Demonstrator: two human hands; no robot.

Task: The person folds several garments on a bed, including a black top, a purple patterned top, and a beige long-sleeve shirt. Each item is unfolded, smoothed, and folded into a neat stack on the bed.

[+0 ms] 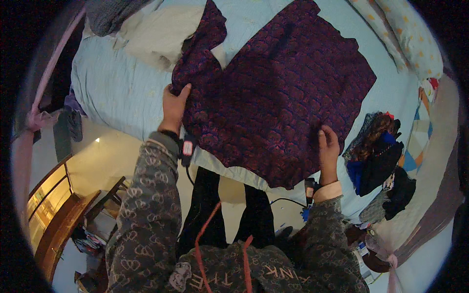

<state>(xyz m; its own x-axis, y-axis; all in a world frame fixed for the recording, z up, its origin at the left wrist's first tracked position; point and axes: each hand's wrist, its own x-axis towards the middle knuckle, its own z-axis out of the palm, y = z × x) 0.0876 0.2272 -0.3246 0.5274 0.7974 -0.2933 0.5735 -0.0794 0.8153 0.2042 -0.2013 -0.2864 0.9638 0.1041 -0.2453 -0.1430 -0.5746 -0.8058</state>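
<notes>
A dark purple-red patterned garment (278, 91) lies spread over a bed with a light blue sheet (110, 91). One narrow piece of it, like a sleeve, reaches up at the left, and its lower edge hangs at the bed's near side. My left hand (175, 108) grips the garment's left edge, thumb on top and the other fingers mostly hidden. Near the lower right edge, my right hand (329, 154) has thumb and fingertips pinched on the cloth. Both wrists wear a small dark device with a cable.
A cream cloth (161, 36) and a grey knit item (113, 14) lie at the upper left. Piled dark clothes (377, 157) sit at the right, below a dotted pillow (414, 33). Pink netting (36, 119) hangs at the left. A wooden chair (106, 197) stands on the floor, lower left.
</notes>
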